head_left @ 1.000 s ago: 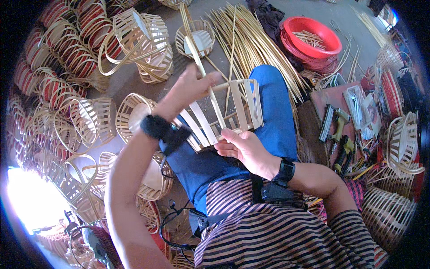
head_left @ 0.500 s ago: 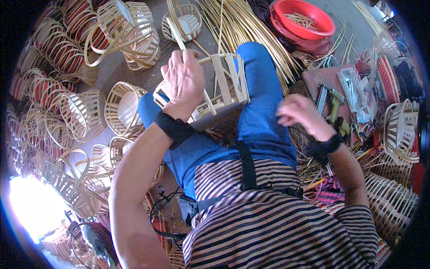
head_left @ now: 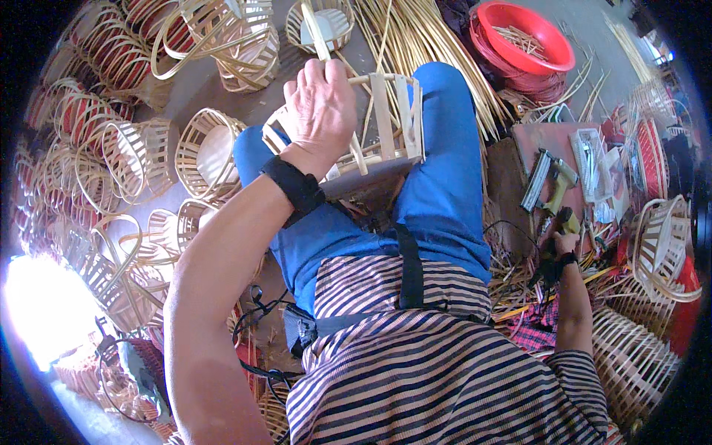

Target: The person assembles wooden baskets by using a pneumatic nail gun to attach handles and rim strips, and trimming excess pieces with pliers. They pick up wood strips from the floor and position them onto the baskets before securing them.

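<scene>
My left hand point(head_left: 319, 104) grips a light wooden basket frame point(head_left: 382, 119) and a long pale strip point(head_left: 319, 37) standing up from it, above my blue-trousered knees. The frame rests on a dark flat surface point(head_left: 368, 180) across my lap, whose nature I cannot make out. My right hand point(head_left: 564, 243) is out at the right, its fingers closed on an olive-green and black tool point(head_left: 566, 221), partly hidden by the hand. Next to it a similar tool point(head_left: 549, 182) with a silver magazine lies on a red board point(head_left: 526, 141), beside a clear tray point(head_left: 589, 163) holding small metal pieces.
Many woven baskets point(head_left: 137, 156) crowd the left and others point(head_left: 660, 245) stand at the right. A bundle of long canes point(head_left: 423, 37) lies ahead of my knees. A red basin point(head_left: 524, 37) with short sticks sits at the upper right. Cables point(head_left: 259, 304) hang by my left hip.
My right hand left the basket frame, moved right and down to the tools and closed on one. My left hand shifted its grip and now holds the frame higher in the view.
</scene>
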Demonstrator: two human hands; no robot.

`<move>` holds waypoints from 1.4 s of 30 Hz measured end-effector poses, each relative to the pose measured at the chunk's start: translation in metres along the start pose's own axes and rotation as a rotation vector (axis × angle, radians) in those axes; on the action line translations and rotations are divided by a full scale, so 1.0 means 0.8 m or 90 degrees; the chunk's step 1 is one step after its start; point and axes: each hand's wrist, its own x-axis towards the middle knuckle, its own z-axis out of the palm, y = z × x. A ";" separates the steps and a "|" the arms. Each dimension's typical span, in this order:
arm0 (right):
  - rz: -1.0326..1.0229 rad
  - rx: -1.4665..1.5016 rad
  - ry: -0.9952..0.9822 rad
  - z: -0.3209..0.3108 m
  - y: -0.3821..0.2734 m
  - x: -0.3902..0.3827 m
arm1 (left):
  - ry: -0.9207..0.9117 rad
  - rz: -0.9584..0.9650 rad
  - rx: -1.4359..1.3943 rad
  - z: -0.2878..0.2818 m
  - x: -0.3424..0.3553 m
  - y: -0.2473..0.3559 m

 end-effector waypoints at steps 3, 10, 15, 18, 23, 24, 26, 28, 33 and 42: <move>-0.019 0.042 0.013 -0.012 0.000 -0.005 | 0.017 -0.003 0.012 0.001 0.001 0.007; -0.235 0.419 -0.273 -0.142 -0.155 -0.122 | 0.022 0.004 0.006 0.006 0.004 0.012; -0.501 0.436 -0.406 -0.178 -0.300 -0.248 | 0.016 -0.015 0.022 0.012 0.006 0.011; -0.726 0.383 -0.357 -0.170 -0.337 -0.269 | 0.029 -0.012 0.020 0.014 0.006 0.012; -0.784 0.427 -0.321 -0.148 -0.369 -0.277 | 0.039 -0.022 -0.017 0.015 0.009 0.021; -0.780 0.434 -0.322 -0.145 -0.371 -0.276 | 0.042 -0.023 -0.026 0.017 0.009 0.021; -0.782 0.411 -0.330 -0.141 -0.373 -0.274 | 0.068 -0.014 -0.048 0.019 0.009 0.022; -0.789 0.377 -0.337 -0.141 -0.373 -0.272 | 0.067 -0.024 -0.048 0.020 0.009 0.026; -0.790 0.362 -0.305 -0.143 -0.375 -0.273 | 0.058 -0.029 -0.050 0.020 0.011 0.028; -0.789 0.349 -0.328 -0.145 -0.373 -0.275 | 0.085 -0.017 -0.055 0.018 0.011 0.027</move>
